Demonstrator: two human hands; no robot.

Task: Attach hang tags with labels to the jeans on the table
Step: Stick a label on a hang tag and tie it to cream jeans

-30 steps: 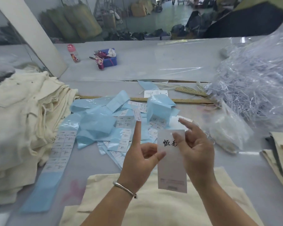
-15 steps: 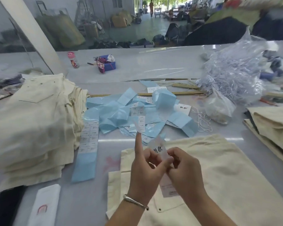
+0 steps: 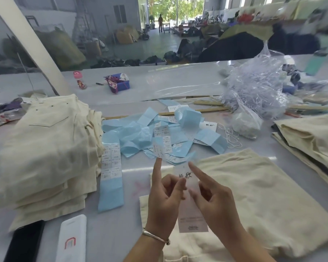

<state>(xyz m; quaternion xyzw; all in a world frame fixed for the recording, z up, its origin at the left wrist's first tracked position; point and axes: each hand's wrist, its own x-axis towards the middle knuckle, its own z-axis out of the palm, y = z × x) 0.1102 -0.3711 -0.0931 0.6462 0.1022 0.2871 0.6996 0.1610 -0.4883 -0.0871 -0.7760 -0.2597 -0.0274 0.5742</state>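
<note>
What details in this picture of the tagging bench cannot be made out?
- Head view: print on the label sheets, too small.
- Lower hang tag text, blurred.
- Right hand grip on the tag, hidden by fingers.
- Black phone, cut off by the bottom edge.

The right hand (image 3: 214,201) is covering the middle of the hang tag (image 3: 192,222), whose small print is staying unreadable. The black phone (image 3: 25,241) and the cream jeans (image 3: 254,201) under the hands are running off the bottom edge. The far right of the desk (image 3: 178,82) is blurring into smears.
</note>
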